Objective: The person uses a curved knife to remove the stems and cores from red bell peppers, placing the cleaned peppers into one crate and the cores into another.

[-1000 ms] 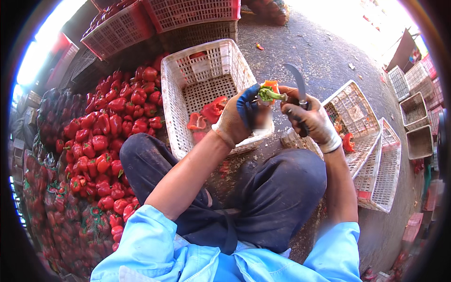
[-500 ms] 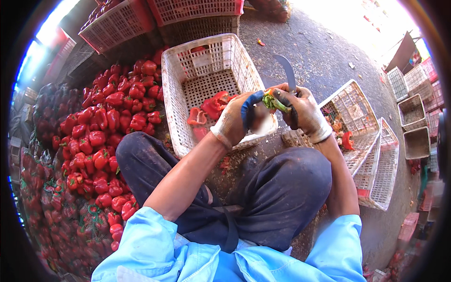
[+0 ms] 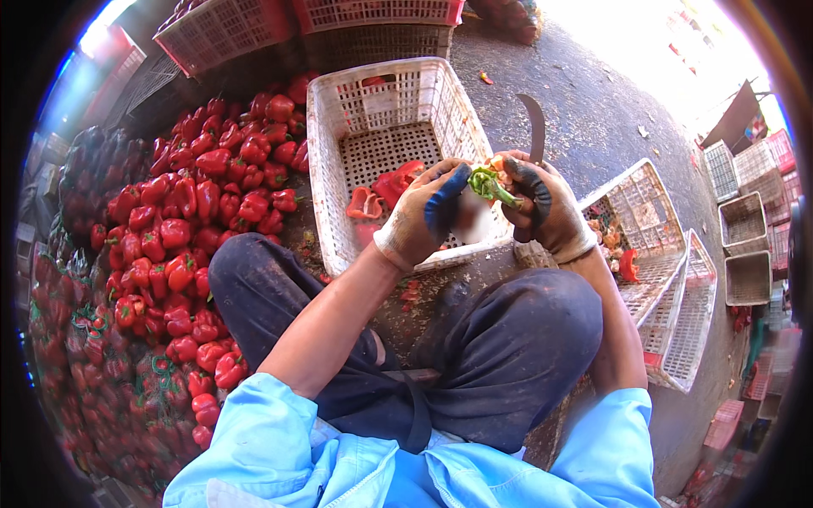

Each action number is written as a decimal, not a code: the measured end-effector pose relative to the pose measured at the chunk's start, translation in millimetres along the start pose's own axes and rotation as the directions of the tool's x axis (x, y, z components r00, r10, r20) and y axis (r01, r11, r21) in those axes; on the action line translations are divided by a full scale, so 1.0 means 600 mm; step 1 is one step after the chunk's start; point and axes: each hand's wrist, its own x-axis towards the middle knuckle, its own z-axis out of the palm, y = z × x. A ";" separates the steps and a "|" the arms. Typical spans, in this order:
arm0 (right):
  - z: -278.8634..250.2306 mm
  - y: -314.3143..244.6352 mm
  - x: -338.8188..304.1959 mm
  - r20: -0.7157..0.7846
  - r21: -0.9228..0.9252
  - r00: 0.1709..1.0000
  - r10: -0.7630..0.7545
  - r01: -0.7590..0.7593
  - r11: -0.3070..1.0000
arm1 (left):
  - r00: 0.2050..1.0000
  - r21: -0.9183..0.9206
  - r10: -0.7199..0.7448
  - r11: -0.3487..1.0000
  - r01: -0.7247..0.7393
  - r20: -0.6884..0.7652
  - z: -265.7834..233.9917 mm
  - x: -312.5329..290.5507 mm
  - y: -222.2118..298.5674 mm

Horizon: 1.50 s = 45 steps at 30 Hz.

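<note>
Both my hands wear dirty white work gloves and meet above the near right corner of a white plastic crate (image 3: 326, 195). My right hand (image 3: 549, 207) is closed round a knife, whose curved blade (image 3: 537, 127) points up and away. A green pepper stem with its pale core (image 3: 491, 184) sits at the fingers and thumb of that same hand. My left hand (image 3: 423, 212), blue at the thumb, is closed just left of the stem; what it holds is blurred and hidden. Cut red pepper pieces (image 3: 366, 203) lie in the crate.
A large heap of whole red peppers (image 3: 182, 229) lies at my left, with netted peppers (image 3: 93, 372) beyond. Tilted white crates (image 3: 644, 203) at my right hold pepper scraps. More crates (image 3: 224, 38) stand at the back, and stacked ones (image 3: 745, 216) at far right.
The stem and core have come away from the left fingers and now show more fully at the right hand. The knife blade has shifted slightly right in view.
</note>
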 end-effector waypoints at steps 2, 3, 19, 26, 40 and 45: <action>-0.002 0.008 0.005 0.017 0.110 0.998 0.056 -0.058 0.992 | 0.999 -0.155 -0.036 0.987 0.038 0.016 -0.009 -0.003 0.000; 0.000 0.010 0.010 0.024 0.161 0.996 0.082 -0.085 0.983 | 0.999 -0.202 -0.045 0.978 0.049 0.020 -0.016 -0.005 0.001; -0.065 -0.036 -0.024 0.080 0.173 0.993 0.091 -0.104 0.979 | 0.883 -0.303 -0.097 0.952 -0.053 -0.458 -0.084 0.013 -0.010; -0.243 -0.045 -0.182 -0.113 0.259 0.994 0.008 0.022 0.966 | 0.962 -0.054 0.002 0.998 -0.017 -0.273 0.101 0.108 -0.024; -0.457 0.026 -0.354 -0.551 0.066 0.834 0.036 0.001 0.998 | 0.801 0.814 -0.227 0.349 -0.464 0.554 0.350 0.287 -0.259; -0.461 0.061 -0.341 -0.384 0.333 0.911 0.149 -0.014 0.943 | 0.653 0.635 -0.273 0.651 -0.415 0.706 0.345 0.265 -0.300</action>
